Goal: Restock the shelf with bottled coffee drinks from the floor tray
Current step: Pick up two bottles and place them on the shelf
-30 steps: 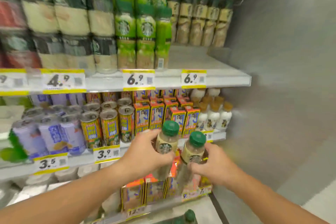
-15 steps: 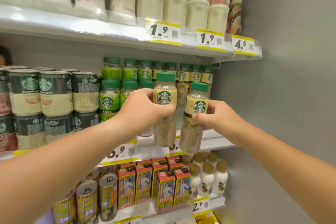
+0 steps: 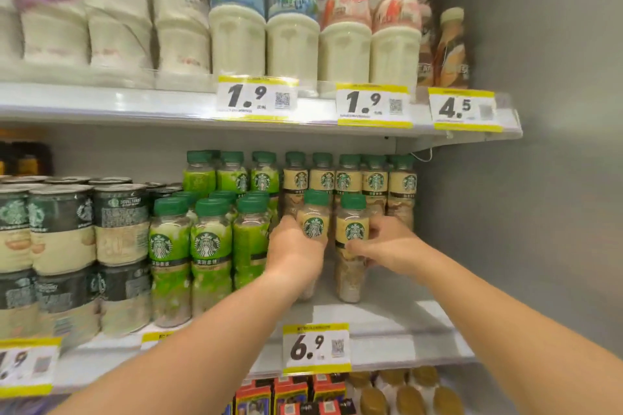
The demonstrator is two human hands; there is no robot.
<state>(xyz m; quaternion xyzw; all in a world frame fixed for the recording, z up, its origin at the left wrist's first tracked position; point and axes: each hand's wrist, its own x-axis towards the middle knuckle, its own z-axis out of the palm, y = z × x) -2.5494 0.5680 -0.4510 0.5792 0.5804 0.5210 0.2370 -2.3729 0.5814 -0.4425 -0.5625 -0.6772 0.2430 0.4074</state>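
Placement step, read left to right: left hand (image 3: pixel 292 248) wraps one tan coffee bottle (image 3: pixel 315 224), right hand (image 3: pixel 387 246) pinches a second (image 3: pixel 352 232), both upright on the shelf (image 3: pixel 387 317) near the far row (image 3: pixel 350 180). Next move, likely: release, then return to the unseen floor tray.

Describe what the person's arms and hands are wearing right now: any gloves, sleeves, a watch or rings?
Nothing is worn that shows. The left hand and right hand are bare, with no gloves and no rings visible. Both forearms are bare up to the frame's edge, with no sleeve, watch, or wristband in view.
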